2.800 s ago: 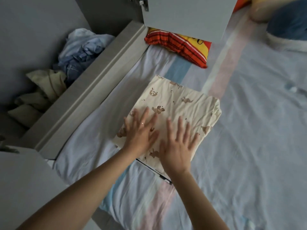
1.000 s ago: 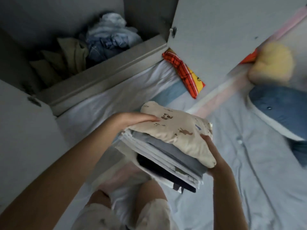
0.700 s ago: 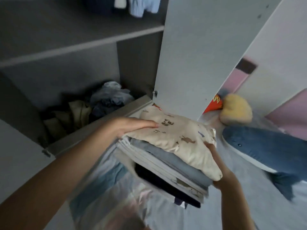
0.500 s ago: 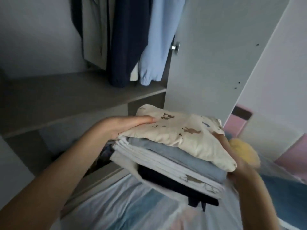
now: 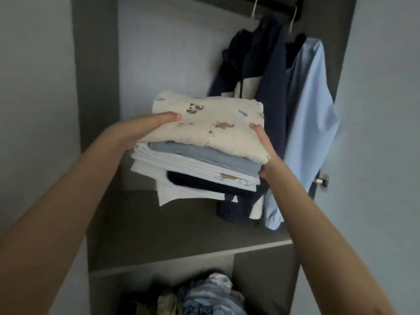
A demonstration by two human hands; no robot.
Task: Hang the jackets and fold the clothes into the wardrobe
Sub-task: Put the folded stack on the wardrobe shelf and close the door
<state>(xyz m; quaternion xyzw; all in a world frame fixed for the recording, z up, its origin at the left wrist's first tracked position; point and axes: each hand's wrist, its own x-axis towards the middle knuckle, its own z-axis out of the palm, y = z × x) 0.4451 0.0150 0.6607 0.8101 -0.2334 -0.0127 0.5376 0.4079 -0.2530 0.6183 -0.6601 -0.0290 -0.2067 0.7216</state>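
Your left hand (image 5: pixel 145 130) grips the left side of the stack of folded clothes (image 5: pixel 197 162), thumb lying flat on top and the fingers hidden beneath it. Your right hand (image 5: pixel 264 151) clamps the right side the same way, thumb tip pressed on the top layer and the rest of the hand tucked under the pile. You hold the stack in the air between both hands, tilted down a little toward you, in front of the open wardrobe (image 5: pixel 95 87) and above its shelf (image 5: pixel 170 235), not touching it.

On top of the stack lies a cream garment with brown prints (image 5: pixel 211 126). Under it come a light blue piece (image 5: pixel 204 155), white layers (image 5: pixel 181 165) and a dark navy piece (image 5: pixel 200 181) near the bottom, with a white corner hanging loose below.

Behind the stack's right side, a navy jacket (image 5: pixel 268 76) and a light blue jacket (image 5: pixel 311 123) hang side by side on hangers (image 5: pixel 254 10) at the right of the compartment. In the compartment under the shelf you can see a heap of crumpled clothes (image 5: pixel 211 296). A metal fitting (image 5: pixel 322 180) shows on the door edge at right.
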